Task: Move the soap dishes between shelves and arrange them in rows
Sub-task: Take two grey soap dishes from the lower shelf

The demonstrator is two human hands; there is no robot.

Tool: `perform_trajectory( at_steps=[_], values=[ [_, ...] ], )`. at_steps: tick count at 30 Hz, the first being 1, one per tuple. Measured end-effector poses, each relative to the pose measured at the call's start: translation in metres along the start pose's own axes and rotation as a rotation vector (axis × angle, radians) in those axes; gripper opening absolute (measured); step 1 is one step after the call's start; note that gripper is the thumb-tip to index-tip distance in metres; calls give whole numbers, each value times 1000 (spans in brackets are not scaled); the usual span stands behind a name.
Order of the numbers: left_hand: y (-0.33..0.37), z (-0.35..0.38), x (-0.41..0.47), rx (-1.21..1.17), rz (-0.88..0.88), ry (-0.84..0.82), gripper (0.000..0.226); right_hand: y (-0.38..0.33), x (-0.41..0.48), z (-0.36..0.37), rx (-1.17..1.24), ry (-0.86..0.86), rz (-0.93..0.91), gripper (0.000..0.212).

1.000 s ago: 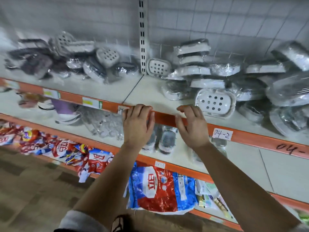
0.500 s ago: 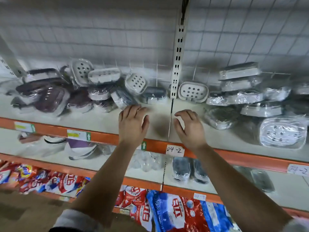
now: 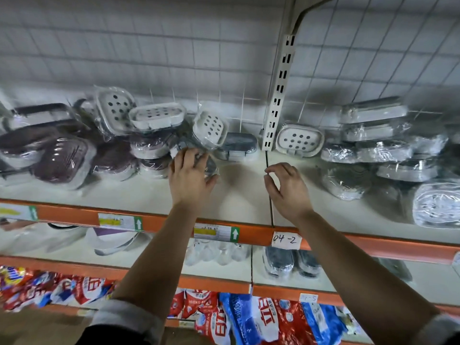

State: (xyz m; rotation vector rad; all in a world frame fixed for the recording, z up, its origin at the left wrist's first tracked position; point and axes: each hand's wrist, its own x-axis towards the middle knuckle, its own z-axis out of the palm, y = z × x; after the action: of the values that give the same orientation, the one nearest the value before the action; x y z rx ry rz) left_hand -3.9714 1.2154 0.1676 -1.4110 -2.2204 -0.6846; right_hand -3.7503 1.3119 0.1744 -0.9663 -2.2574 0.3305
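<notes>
Plastic-wrapped soap dishes lie in loose heaps on the upper shelf (image 3: pixel 239 195). On the left section are purple ones (image 3: pixel 62 160) and white perforated ones (image 3: pixel 156 115). A grey dish (image 3: pixel 237 145) lies near the upright. On the right section a white perforated dish (image 3: pixel 300 139) leans at the back beside stacked grey-white dishes (image 3: pixel 373 115). My left hand (image 3: pixel 190 175) reaches into the left heap, its fingers on a wrapped dark dish (image 3: pixel 211 165); whether they grip it is unclear. My right hand (image 3: pixel 286 188) hovers above bare shelf with fingers loosely curled, holding nothing.
A slotted metal upright (image 3: pixel 278 95) divides the two shelf sections in front of a wire-grid back wall. The orange shelf edge (image 3: pixel 249 230) carries price tags and a handwritten label (image 3: pixel 286 240). Lower shelves hold wrapped goods (image 3: pixel 288 262) and red-blue detergent bags (image 3: pixel 261 319).
Both hands left the orange shelf edge and moved forward over the upper shelf. The left hand reached the heap of dishes. The view shifted left and up.
</notes>
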Motion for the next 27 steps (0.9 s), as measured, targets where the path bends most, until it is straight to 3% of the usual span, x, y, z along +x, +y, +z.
perform_trajectory(
  at_steps=[10, 13, 17, 23, 27],
  values=[
    [-14, -2, -13, -83, 42, 174, 45, 1, 34, 26, 32, -49, 15, 28],
    [-9, -7, -26, -101, 12, 219, 50, 8, 47, 34, 51, -94, 18, 30],
    [-1, -10, -43, -197, 0, 190, 53, 17, 65, 37, 89, -114, 23, 34],
    [-1, -10, -44, -251, -48, 112, 52, 19, 86, 43, 14, -311, 3, 49],
    [-1, -13, -44, -247, -66, 106, 52, 15, 90, 39, -91, -269, -2, 47]
  ],
)
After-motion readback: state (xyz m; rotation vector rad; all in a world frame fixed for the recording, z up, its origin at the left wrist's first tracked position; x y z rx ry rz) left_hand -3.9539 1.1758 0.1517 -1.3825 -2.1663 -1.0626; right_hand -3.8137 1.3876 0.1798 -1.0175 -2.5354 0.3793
